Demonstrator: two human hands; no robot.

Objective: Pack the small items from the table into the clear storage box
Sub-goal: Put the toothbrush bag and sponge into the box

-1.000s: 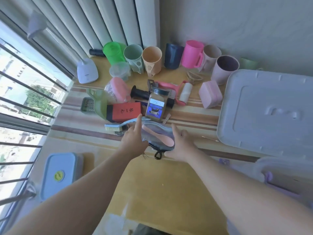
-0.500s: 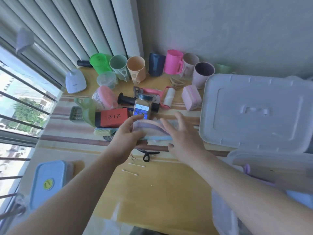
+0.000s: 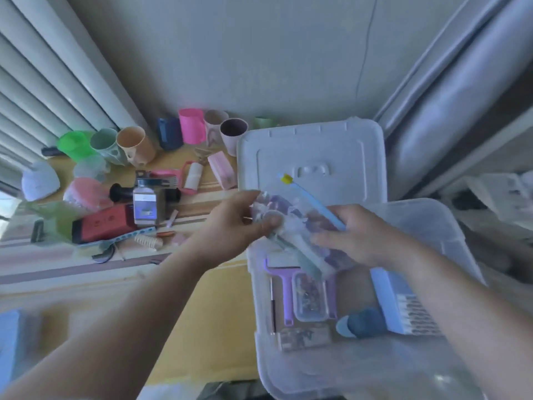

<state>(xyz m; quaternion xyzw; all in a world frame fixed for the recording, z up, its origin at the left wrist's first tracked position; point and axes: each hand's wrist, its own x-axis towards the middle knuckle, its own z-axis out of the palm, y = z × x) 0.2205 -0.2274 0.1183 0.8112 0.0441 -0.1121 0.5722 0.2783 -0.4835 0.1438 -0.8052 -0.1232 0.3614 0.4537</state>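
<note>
Box [image 3: 450,235], clear and open, sat at the counter's [image 3: 202,307] right end, with its lid [image 3: 314,157] lying just behind it. Both hands held a pouch [image 3: 291,226] above the box's rear edge: left hand [image 3: 230,226] gripped one end, right hand [image 3: 360,235] clasped the other together with a blue toothbrush [image 3: 311,202]. Cups [image 3: 199,128] stood left of the lid.

A home, likely a window-side corner. Vertical blinds [image 3: 43,67], plastic cups [image 3: 135,145] crowding a yellow table [image 3: 202,313], household clutter.
</note>
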